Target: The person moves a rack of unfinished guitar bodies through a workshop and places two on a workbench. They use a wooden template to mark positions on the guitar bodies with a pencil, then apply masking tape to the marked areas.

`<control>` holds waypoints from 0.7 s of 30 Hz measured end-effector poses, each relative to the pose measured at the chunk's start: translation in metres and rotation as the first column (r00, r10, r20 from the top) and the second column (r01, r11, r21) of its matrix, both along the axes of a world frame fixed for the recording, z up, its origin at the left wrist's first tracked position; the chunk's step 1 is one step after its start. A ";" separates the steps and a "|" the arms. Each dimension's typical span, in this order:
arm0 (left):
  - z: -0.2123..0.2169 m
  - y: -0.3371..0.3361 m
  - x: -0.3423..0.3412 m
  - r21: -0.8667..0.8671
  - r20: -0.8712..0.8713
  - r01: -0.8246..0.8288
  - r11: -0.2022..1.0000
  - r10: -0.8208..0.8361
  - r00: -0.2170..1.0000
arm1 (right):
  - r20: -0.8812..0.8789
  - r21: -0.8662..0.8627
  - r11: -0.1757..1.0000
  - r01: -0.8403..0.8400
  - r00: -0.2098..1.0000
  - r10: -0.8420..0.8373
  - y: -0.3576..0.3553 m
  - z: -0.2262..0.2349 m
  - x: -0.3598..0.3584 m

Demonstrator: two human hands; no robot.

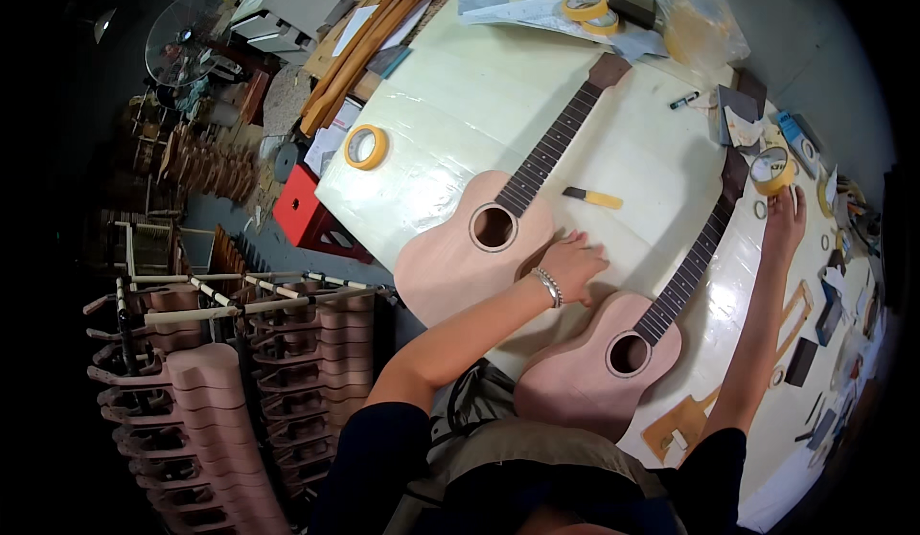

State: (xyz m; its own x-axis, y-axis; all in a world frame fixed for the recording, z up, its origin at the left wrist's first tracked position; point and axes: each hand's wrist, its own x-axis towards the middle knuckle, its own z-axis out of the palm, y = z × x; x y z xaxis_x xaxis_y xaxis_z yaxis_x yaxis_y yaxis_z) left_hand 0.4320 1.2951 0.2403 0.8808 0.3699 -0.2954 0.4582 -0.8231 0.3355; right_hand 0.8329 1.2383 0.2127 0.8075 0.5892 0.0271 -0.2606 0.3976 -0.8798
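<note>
Two unfinished ukuleles of pale pinkish wood with dark fretboards lie face up on the white-covered table. My left hand (575,265) rests between their bodies, fingers spread, next to the left ukulele (446,252); a bead bracelet circles its wrist. Beyond the neck of the right ukulele (585,382), my right hand (786,217) reaches out, its fingers closed at the near edge of a yellow tape roll (754,173). Between the two necks is a utility knife (594,197) with a yellow and black body.
Another yellow tape roll (352,149) lies at the table's left edge. More rolls (586,6) sit on papers at the back, beside a plastic bag (704,27). Sanding blocks and small tools crowd the right side. A rack of instrument bodies (211,391) and a red stool (305,211) stand left.
</note>
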 end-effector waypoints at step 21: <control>0.002 0.328 -0.142 0.243 0.818 -0.865 0.438 0.387 0.426 | -0.592 0.382 0.903 0.199 0.802 0.074 -0.151 0.082 -0.231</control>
